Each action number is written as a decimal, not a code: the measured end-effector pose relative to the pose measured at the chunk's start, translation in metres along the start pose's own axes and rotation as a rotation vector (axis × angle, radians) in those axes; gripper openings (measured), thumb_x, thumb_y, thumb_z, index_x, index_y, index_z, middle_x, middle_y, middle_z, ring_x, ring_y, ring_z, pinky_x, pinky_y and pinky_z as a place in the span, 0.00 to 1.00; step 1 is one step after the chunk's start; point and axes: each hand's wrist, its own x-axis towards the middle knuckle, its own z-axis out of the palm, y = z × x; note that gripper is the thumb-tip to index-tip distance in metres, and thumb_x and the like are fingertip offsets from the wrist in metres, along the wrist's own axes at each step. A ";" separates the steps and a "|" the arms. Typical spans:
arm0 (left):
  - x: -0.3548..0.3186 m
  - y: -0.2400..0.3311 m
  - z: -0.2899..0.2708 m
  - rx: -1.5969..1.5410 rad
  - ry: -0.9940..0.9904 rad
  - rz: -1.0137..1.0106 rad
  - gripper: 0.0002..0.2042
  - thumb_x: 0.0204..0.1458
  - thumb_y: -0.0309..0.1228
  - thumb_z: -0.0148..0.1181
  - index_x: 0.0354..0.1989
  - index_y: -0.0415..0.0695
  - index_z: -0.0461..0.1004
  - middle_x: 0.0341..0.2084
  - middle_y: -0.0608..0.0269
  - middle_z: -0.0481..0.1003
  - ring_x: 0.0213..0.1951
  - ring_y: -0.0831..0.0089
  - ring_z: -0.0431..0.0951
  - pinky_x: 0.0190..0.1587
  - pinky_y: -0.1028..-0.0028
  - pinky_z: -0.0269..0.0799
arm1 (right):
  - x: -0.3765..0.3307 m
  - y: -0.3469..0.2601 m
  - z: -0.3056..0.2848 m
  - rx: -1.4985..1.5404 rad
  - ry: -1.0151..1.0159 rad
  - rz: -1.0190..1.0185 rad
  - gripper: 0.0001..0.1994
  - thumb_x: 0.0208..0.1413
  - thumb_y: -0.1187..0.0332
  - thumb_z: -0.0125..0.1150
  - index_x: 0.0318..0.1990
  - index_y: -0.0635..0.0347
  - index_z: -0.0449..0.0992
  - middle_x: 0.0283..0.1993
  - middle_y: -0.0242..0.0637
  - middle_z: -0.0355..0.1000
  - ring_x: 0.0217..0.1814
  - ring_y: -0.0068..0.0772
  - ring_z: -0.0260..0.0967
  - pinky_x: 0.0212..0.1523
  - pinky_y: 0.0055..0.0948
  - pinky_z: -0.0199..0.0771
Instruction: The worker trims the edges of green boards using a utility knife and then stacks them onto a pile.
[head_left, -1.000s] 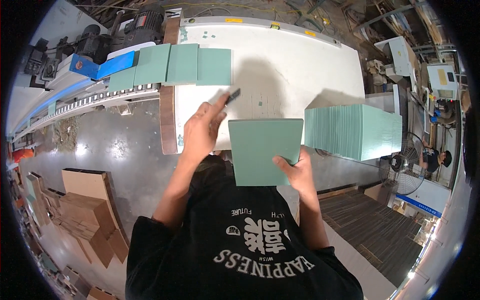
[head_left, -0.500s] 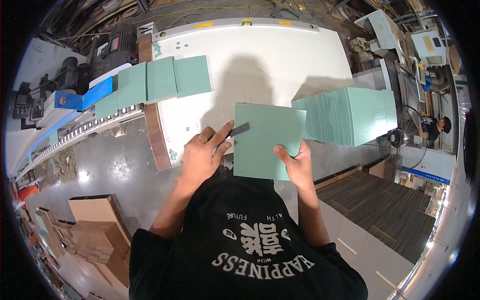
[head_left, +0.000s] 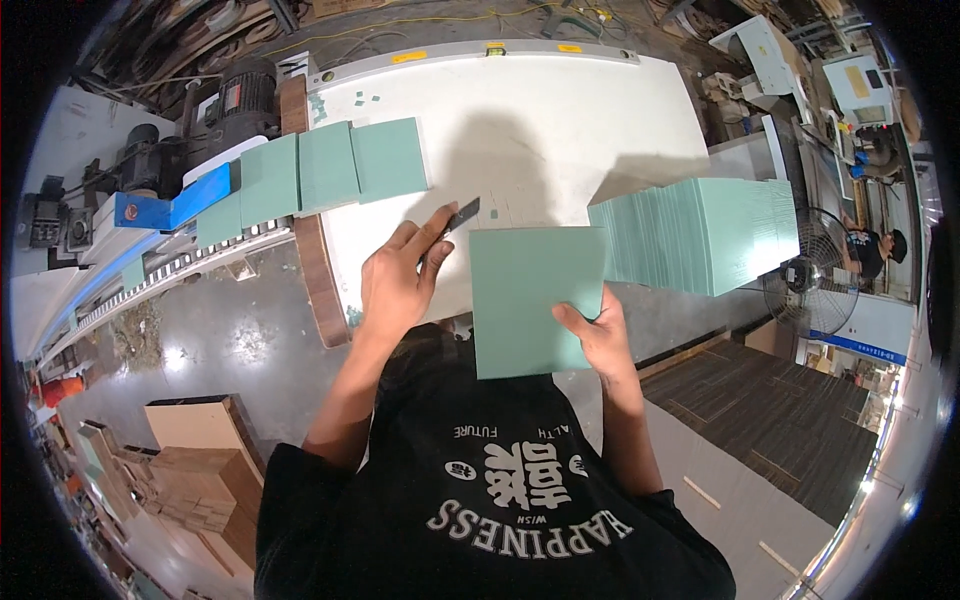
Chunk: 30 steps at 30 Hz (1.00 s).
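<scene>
My left hand is closed on a utility knife, whose dark blade points up and to the right, just off the panel's upper left corner. In my right hand is a square pale-green panel, gripped at its right edge with the thumb on its face. The panel hangs in front of my shirt, over the near edge of the white table. A tiny green chip lies on the tabletop above the panel. To the right stands a row of similar green panels, packed face to face.
Several green panels overlap from the table's left side onto a conveyor with a blue guard. A spirit level runs along the far edge. A fan and a person in dark clothing are at right; brown boards lie lower left.
The knife has moved up and left, away from the panel's left edge. My right hand has lowered the panel slightly and turned it straighter. A green chip now shows on the table.
</scene>
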 end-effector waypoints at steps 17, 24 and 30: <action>-0.025 -0.019 0.008 -0.117 0.193 0.532 0.10 0.45 0.30 0.75 0.27 0.42 0.78 0.23 0.60 0.77 0.25 0.61 0.79 0.28 0.66 0.74 | 0.000 0.014 -0.006 0.182 -0.110 0.141 0.22 0.62 0.67 0.68 0.60 0.65 0.72 0.50 0.35 0.78 0.47 0.24 0.75 0.49 0.27 0.77; 0.032 -0.051 0.018 0.224 0.443 0.260 0.09 0.50 0.32 0.73 0.27 0.44 0.77 0.24 0.60 0.78 0.24 0.58 0.77 0.27 0.65 0.71 | -0.006 0.002 0.008 0.018 -0.293 0.076 0.22 0.62 0.73 0.67 0.62 0.66 0.71 0.55 0.32 0.76 0.55 0.25 0.72 0.57 0.29 0.73; 0.001 -0.183 0.056 0.222 0.268 -0.133 0.07 0.58 0.34 0.66 0.33 0.45 0.82 0.30 0.54 0.80 0.29 0.51 0.80 0.32 0.60 0.74 | -0.003 0.001 0.018 -0.246 -0.191 -0.101 0.21 0.62 0.68 0.68 0.59 0.67 0.72 0.53 0.37 0.78 0.53 0.24 0.73 0.55 0.30 0.73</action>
